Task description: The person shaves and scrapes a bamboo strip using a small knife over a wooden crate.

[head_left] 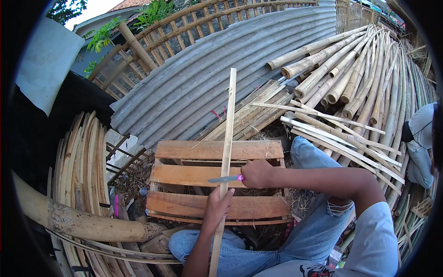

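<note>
My left hand (218, 207) is closed around the lower part of a long, pale bamboo strip (229, 120), which stands nearly upright before me. In my right hand (256, 174) is a knife (224, 179) with a pink band by its handle. Its blade points left and lies across the strip, just above my left hand. A small curl of shaving clings to the strip near its upper end. Behind both hands is a low slatted wooden bench (184, 175), and my legs in torn jeans are on the near side of it.
Bamboo poles (364, 69) are piled at the far right, with pale split strips (350, 134) nearer me. Bundled slats (78, 161) and a thick bamboo pole (97, 224) lie at left. Corrugated sheeting (221, 60) closes the back. Another person (421, 138) sits at the right edge.
</note>
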Demonstrator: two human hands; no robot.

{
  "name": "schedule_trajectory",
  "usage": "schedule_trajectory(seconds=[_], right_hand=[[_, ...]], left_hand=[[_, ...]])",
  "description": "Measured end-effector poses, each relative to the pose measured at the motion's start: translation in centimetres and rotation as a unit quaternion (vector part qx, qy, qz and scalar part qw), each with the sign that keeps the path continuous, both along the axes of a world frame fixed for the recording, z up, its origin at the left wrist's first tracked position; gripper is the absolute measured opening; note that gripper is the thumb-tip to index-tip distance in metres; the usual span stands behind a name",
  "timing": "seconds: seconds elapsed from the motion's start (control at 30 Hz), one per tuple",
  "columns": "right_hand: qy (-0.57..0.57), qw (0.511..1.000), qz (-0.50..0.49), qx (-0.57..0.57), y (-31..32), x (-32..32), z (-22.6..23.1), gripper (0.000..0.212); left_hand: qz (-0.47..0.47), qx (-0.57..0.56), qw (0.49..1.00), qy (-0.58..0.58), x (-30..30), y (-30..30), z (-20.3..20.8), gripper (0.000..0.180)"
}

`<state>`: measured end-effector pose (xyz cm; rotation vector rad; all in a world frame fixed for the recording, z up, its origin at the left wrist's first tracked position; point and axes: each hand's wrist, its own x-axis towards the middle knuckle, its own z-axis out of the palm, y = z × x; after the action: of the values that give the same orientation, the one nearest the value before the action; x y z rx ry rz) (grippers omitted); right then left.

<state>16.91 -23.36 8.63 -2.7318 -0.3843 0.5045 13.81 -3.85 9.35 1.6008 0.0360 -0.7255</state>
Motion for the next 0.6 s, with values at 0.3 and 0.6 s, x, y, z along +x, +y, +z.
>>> schedule_trajectory(seconds=[0.3,0.6], right_hand=[[-0.248,0.955,-0.162,-0.032,-10.5,8.7,0.0,0.029],[-0.108,0.981,-0.159,-0.007,-5.0,5.1,2.2,0.03]], left_hand=[[-0.073,-0.028,0.997,0.001,-1.0,-0.6,0.1,0.017],[-0.073,0.141,0.951,-0.266,-1.1,0.5,-1.5,0.019]])
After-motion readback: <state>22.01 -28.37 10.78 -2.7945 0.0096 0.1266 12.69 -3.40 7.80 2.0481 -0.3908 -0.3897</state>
